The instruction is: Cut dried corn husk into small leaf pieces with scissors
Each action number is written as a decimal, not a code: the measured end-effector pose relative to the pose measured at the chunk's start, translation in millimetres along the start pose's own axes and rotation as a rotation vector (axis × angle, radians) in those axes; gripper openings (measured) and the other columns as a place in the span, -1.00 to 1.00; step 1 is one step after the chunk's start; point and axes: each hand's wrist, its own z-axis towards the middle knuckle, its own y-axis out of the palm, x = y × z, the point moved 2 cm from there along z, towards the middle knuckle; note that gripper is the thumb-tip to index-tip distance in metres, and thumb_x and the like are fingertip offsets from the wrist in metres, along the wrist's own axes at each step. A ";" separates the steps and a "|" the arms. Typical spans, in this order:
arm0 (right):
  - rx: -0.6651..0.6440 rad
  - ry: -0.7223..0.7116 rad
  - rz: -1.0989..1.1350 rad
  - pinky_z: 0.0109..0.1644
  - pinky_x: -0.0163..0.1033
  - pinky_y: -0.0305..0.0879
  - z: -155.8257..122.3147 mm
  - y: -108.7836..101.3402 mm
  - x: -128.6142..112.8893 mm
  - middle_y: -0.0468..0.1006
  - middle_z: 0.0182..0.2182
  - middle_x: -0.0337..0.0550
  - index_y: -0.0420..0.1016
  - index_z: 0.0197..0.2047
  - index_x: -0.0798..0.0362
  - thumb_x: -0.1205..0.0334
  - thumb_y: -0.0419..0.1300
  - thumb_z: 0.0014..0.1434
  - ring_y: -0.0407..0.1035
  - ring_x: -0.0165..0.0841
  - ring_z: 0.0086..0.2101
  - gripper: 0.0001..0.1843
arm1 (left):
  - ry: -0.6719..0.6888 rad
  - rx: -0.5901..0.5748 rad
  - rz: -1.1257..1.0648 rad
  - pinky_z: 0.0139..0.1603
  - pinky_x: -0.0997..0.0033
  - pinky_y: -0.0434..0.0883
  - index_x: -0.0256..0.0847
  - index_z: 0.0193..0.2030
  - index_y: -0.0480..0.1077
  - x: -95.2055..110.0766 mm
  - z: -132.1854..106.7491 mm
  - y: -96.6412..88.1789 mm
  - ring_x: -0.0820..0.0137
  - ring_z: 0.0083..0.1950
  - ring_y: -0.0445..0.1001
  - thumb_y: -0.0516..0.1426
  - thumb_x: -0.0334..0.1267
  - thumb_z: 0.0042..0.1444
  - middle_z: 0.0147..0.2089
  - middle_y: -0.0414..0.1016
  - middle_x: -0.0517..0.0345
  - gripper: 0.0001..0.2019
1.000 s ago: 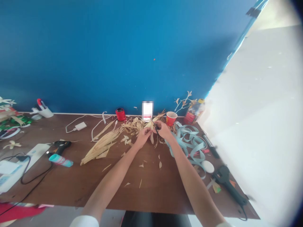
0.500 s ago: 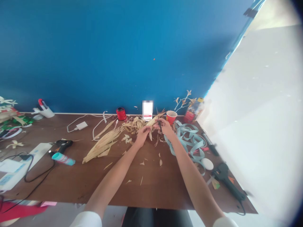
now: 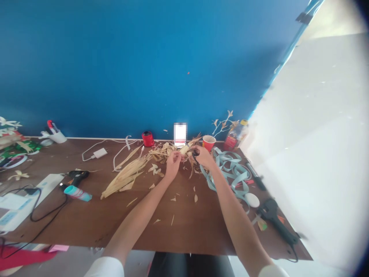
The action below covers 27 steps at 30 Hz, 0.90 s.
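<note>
My left hand (image 3: 172,165) is closed, its fingers pinching a pale dried corn husk (image 3: 185,149) near the back of the table. The fingers of my right hand (image 3: 204,157) are wrapped round a pair of dark-handled scissors (image 3: 195,153). Their blades point up and left, close to the husk; whether they touch it I cannot tell. Behind my left hand spreads a heap of husk scraps (image 3: 163,152). A long bundle of corn husks (image 3: 127,175) lies to the left, with a small husk flower (image 3: 155,168) between it and my left hand.
A phone (image 3: 180,134) stands against the blue wall. Beside my right hand are a red paper cup (image 3: 208,143) and tangled blue ribbon (image 3: 230,169). A glue gun (image 3: 276,221) lies far right; a power strip (image 3: 34,200) and cables lie left. A red roll (image 3: 148,139) stands behind.
The scissors have turned from pointing steeply up to leaning left towards the husk. My left hand has shifted slightly, and the husk end that hung below its fingers no longer shows.
</note>
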 end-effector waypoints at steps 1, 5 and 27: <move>-0.026 -0.001 -0.083 -0.23 -0.20 0.36 -0.8 -7.0 -0.8 0.61 -0.35 -0.16 0.52 -0.08 -0.02 0.31 0.29 -0.12 0.46 -0.24 -0.35 -0.55 | 0.079 0.065 0.136 0.01 0.15 0.39 -0.19 -0.08 0.38 3.9 -2.7 -0.6 0.23 -0.11 0.49 0.08 -0.11 0.18 -0.15 0.52 -0.05 -0.75; -0.008 0.044 -0.420 -0.27 -0.24 0.29 -8.3 -43.3 -7.4 0.61 -0.33 -0.12 0.54 -0.14 -0.04 0.33 0.25 -0.10 0.45 -0.23 -0.34 -0.62 | 0.277 0.128 0.599 0.28 -0.01 0.11 -0.18 0.08 0.36 13.2 -10.3 3.7 0.04 0.25 0.24 0.05 -0.28 0.18 0.15 0.39 -0.17 -0.67; 0.225 -0.127 -0.100 -0.23 -0.25 0.36 -12.9 -25.6 -60.0 0.58 -0.35 -0.16 0.43 -0.03 0.03 0.17 0.21 0.03 0.47 -0.30 -0.34 -0.61 | 0.265 0.071 0.742 -0.02 0.07 0.36 -0.26 0.05 0.26 -4.8 -1.5 1.3 0.12 -0.04 0.42 -0.06 -0.22 0.29 -0.03 0.36 -0.15 -0.73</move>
